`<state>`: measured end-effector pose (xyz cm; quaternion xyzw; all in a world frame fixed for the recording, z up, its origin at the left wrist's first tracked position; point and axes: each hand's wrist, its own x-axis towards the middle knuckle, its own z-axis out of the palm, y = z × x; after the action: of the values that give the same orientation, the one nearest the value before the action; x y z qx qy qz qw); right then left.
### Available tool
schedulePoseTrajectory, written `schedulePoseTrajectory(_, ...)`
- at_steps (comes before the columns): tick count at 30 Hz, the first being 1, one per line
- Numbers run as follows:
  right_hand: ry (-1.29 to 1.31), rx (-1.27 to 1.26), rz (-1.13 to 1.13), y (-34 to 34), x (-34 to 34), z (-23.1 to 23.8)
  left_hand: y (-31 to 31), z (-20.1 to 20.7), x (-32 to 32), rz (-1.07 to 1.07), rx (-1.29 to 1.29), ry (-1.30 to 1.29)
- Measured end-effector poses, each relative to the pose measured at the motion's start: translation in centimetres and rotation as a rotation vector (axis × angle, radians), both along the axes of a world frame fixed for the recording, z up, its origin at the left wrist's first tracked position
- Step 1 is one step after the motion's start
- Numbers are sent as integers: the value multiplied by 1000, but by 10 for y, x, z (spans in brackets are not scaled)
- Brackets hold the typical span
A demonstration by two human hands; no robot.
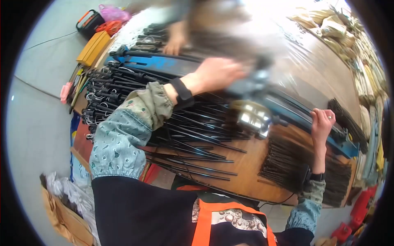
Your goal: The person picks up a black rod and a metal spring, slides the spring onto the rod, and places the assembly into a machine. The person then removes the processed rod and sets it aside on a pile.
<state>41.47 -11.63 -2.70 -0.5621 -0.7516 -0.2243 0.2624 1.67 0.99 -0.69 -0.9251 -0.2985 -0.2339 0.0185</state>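
Observation:
A long blue metal rail [283,110] runs across the table, bearing a grey machine head, smeared by motion, with a shiny round metal housing [254,119]. My left hand [217,74], a black band at its wrist, reaches to the machine head. Its fingers are too blurred to read. Toward the rail's right end my right hand [323,123] is closed in a pinch; what sits between its fingertips is too small to make out. Left of the housing lie many thin black rods [197,135], several with dark fittings and white loops at their left ends.
Bundled dark thin rods [283,164] lie at the table's near right. Across the table another person's hand [175,41] rests near more black pieces. A yellow box [93,48] stands at the far left edge. Cloth sacks [328,24] are piled on the right.

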Motion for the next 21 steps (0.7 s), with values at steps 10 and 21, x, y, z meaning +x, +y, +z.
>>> schedulePoseTrajectory(10, 71, 4, -1, 9, 0, -12, 3, -7, 13, -33, -325, -227)
schedulePoseTrajectory(21, 119, -18, -46, -4, 0, -16, 6, -27, 12, 8, -32, -258)
